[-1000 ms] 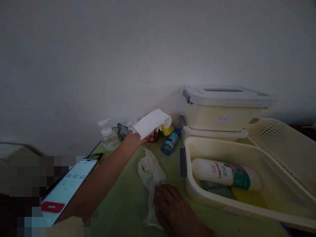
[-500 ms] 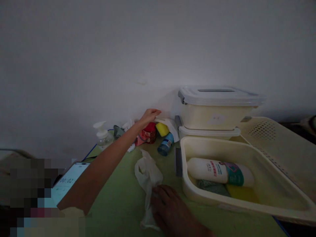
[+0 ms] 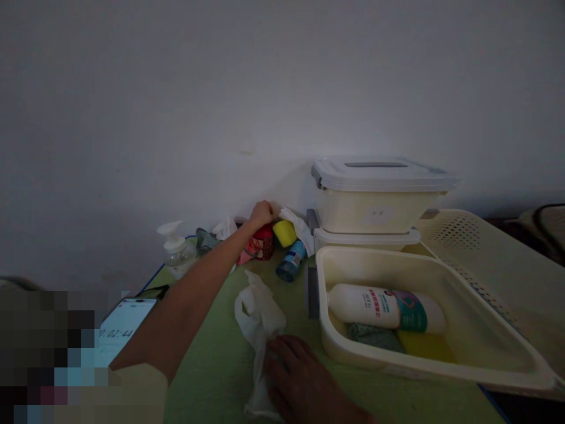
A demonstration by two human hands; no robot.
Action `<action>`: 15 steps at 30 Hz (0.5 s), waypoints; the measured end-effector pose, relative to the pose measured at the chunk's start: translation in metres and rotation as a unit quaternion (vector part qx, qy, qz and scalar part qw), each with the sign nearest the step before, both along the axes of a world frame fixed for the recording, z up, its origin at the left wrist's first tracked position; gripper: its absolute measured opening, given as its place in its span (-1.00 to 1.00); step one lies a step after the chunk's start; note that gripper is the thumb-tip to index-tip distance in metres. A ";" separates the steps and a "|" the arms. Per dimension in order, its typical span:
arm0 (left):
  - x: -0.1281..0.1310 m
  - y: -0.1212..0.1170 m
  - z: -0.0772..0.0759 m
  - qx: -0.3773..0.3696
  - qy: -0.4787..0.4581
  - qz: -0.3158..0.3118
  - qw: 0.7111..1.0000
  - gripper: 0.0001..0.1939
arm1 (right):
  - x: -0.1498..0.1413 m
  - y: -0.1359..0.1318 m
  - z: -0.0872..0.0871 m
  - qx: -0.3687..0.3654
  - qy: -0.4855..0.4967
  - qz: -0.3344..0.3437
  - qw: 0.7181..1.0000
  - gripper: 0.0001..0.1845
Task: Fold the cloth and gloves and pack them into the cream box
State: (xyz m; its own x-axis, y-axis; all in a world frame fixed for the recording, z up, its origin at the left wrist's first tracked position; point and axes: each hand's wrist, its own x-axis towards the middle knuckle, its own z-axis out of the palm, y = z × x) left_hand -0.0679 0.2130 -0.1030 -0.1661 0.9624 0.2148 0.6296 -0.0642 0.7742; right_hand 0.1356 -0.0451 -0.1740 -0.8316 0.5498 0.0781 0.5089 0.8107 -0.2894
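My left hand (image 3: 263,213) is stretched to the back of the table, its fingers curled down behind a red container with lettering (image 3: 263,242). What those fingers hold, if anything, is hidden. A yellow sponge-like piece (image 3: 285,233) and a blue bottle lying on its side (image 3: 291,262) are just right of it. In front, my right hand (image 3: 300,377) has its fingers bent over the edge of a crumpled white plastic bag (image 3: 260,312), which lies on the green tabletop.
At right stands an open cream bin (image 3: 353,358) holding a white bottle (image 3: 375,306), a grey-green cloth and something yellow. Behind it are a lidded box (image 3: 375,203) and a perforated basket (image 3: 489,253). Left are a pump bottle (image 3: 179,253) and a lit phone (image 3: 126,327).
My left hand has bent down at the wrist, lowering its fingers behind the red container. My right hand stays on the bag. The view has shifted slightly.
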 end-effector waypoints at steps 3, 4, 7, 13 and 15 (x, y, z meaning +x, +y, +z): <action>0.005 0.000 0.007 0.036 -0.046 0.009 0.998 -0.67 | 0.000 0.000 -0.001 0.003 0.004 0.000 1.000 -0.68; 0.007 -0.001 0.012 0.054 -0.066 0.014 0.996 -0.68 | 0.001 0.000 -0.001 0.005 0.006 0.000 1.000 -0.69; 0.008 -0.005 0.031 0.117 -0.139 0.025 0.983 -0.79 | 0.001 -0.001 -0.002 0.011 0.012 0.002 1.000 -0.71; -0.002 -0.037 0.063 0.188 -0.265 -0.020 0.945 -0.85 | 0.003 -0.002 0.000 0.008 0.025 -0.005 1.000 -0.71; -0.006 -0.056 0.060 0.182 -0.286 -0.046 0.940 -0.80 | 0.003 -0.003 0.001 0.009 0.028 -0.008 1.000 -0.70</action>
